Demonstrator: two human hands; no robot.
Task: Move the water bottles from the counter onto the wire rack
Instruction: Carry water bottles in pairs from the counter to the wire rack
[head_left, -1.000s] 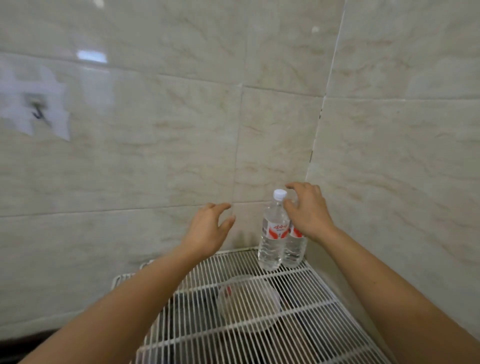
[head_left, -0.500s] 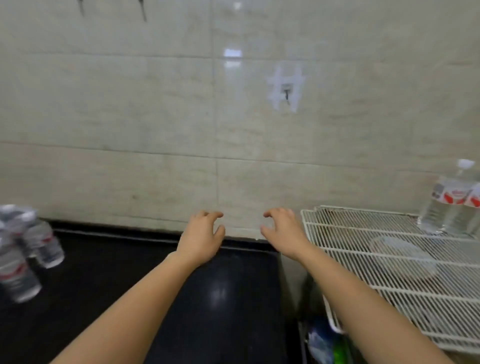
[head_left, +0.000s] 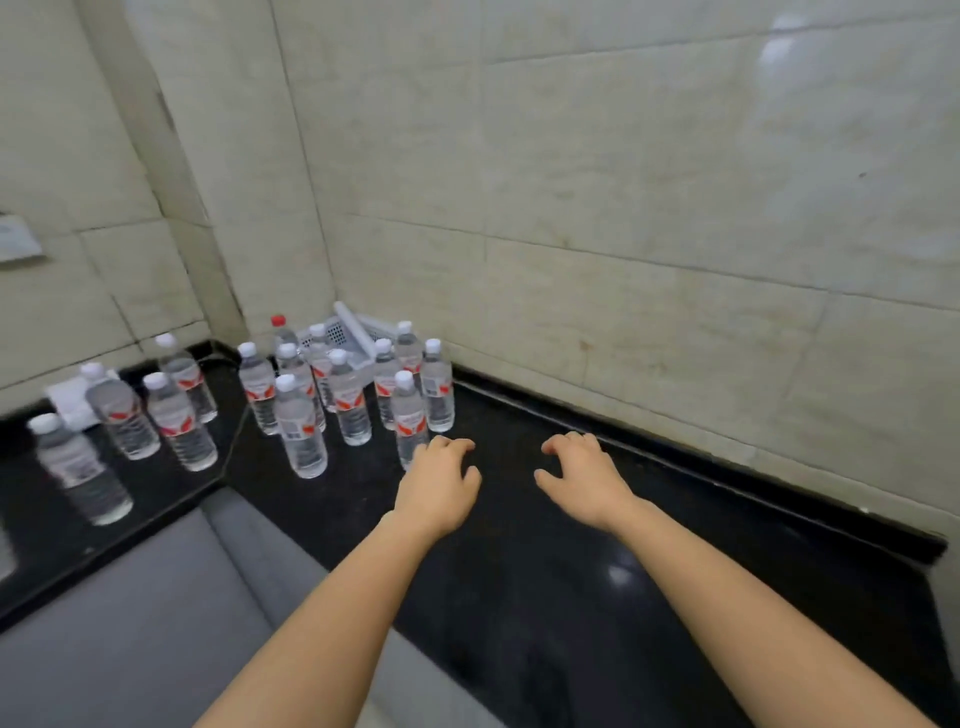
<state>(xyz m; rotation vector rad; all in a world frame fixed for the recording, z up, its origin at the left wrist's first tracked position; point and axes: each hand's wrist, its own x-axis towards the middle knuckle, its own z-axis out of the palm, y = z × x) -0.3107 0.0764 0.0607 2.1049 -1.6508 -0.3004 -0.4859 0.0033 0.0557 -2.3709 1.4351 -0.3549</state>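
Note:
Several clear water bottles with white caps and red-and-white labels stand upright in the corner of the black counter (head_left: 571, 571). The nearest bottle (head_left: 409, 415) stands just beyond the fingertips of my left hand (head_left: 439, 486), which holds nothing, fingers curled and apart. Over bare counter to the right hovers my right hand (head_left: 582, 480), also holding nothing, fingers spread. Another bottle (head_left: 300, 428) stands at the front of the cluster. A second group of bottles (head_left: 176, 421) stands further left. The wire rack is out of view.
A white perforated basket (head_left: 353, 332) leans in the corner behind the bottles. One bottle with a red cap (head_left: 279, 321) stands at the back. Tiled walls close off the counter behind and on the left. A grey floor (head_left: 130, 623) lies below the counter edge.
My view has swung left from the wire rack, where my right hand touched a standing bottle, to the counter corner. Both hands, holding nothing, now reach toward the bottle cluster.

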